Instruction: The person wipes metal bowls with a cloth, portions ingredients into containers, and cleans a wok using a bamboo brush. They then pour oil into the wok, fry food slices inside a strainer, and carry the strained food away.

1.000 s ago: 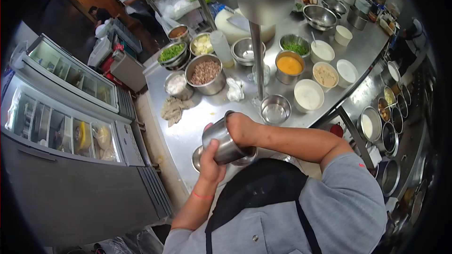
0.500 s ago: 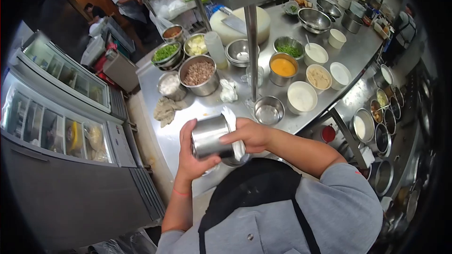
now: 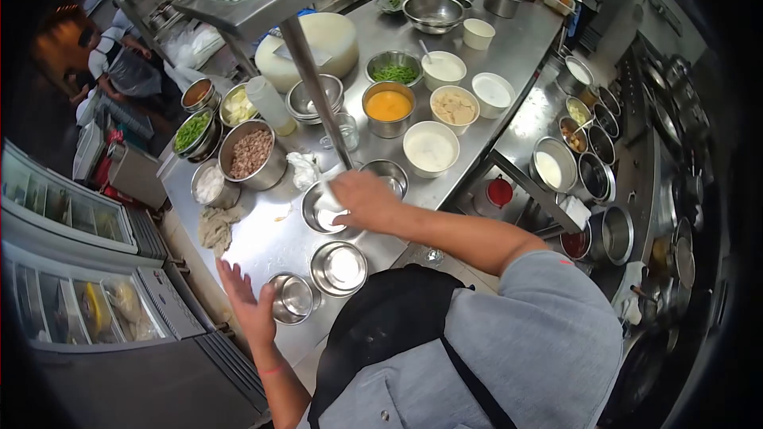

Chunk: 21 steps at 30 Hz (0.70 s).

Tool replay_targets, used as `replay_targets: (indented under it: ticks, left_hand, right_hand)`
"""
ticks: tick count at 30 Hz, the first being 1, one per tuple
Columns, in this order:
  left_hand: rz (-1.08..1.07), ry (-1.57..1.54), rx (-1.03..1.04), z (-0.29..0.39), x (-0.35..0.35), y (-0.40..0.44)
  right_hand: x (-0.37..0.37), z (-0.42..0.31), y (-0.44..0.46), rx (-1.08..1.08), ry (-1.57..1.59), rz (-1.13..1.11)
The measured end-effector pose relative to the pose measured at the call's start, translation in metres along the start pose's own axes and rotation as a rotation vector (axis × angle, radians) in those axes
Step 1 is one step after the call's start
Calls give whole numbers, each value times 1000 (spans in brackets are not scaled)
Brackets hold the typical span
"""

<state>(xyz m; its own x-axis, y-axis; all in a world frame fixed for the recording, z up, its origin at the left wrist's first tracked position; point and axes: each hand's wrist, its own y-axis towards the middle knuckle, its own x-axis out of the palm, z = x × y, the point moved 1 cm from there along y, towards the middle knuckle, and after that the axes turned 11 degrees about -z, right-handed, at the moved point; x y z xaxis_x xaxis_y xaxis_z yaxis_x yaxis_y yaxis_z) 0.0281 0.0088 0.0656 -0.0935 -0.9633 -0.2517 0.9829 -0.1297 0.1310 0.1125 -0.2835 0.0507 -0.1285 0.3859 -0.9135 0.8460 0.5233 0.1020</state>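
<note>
My right hand (image 3: 366, 200) is closed at the right rim of a steel pot (image 3: 316, 221) on the steel table. A bit of white cloth (image 3: 327, 181) shows by its fingers, which are partly hidden and blurred. My left hand (image 3: 250, 302) is held up at the table's left edge, fingers spread and holding nothing. Beside it stands a small empty steel pot (image 3: 291, 299). Another empty steel pot (image 3: 339, 268) sits nearer my apron. Behind my right hand is a steel bowl (image 3: 389, 179).
A pot of chopped brown food (image 3: 250, 152), a crumpled beige cloth (image 3: 218, 229) and a squeeze bottle (image 3: 270, 107) stand left. Pots of orange sauce (image 3: 389, 105) and white cream (image 3: 431, 148) are behind. A shelf post (image 3: 314, 83) rises mid-table. Co-workers stand farther off.
Both hands held a steel pot up with a white cloth; now the pot is down at the table and my left hand has let go, moving left. My view has shifted right.
</note>
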Motion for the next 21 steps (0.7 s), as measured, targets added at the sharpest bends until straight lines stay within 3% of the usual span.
replay_targets:
  ticks: [1, 3, 4, 6, 7, 10, 12, 13, 15, 16, 17, 18, 19, 21]
  left_hand:
    - [57, -53, -32, -7, -7, -4]
    - [121, -112, -71, -9, -2, -5]
    - [108, -128, -45, -2, 6, 0]
    - [65, -121, 49, 16, 27, 9]
    - [69, -120, 56, 24, 33, 11]
    - [-101, -82, 159, 42, 46, 7]
    - [-180, -184, 90, 40, 51, 5]
    - [-248, -282, 20, 38, 56, 6]
    - [-344, -586, -112, 36, 75, 11]
    - [-613, -984, -130, 24, 77, 18]
    - [-891, -1379, -176, 14, 83, 26]
    - [-698, -1227, -334, 29, 93, 25]
    - [-514, -1049, -472, 51, 94, 23]
    - [-482, -746, -394, 62, 87, 33]
  right_hand:
    - [-17, 6, -16, 129, -100, -18]
    - [7, 47, -43, 280, -386, -278]
    - [17, 56, -49, 285, -378, -285]
    - [29, 72, -54, 304, -416, -648]
    - [20, 69, -54, 301, -421, -642]
    - [0, 55, -71, 293, -401, -548]
    - [-14, 51, -87, 130, -285, -155]
    - [-28, 39, -88, 16, -313, -90]
    - [-36, 17, -88, -255, -68, 28]
    - [-33, 6, -85, -442, -61, 108]
    - [-41, -13, -80, -672, -97, 417]
    - [-35, -17, -70, -921, -128, 521]
    - [-41, -24, -65, -1021, -175, 508]
    - [-38, -27, -56, -842, -304, 447]
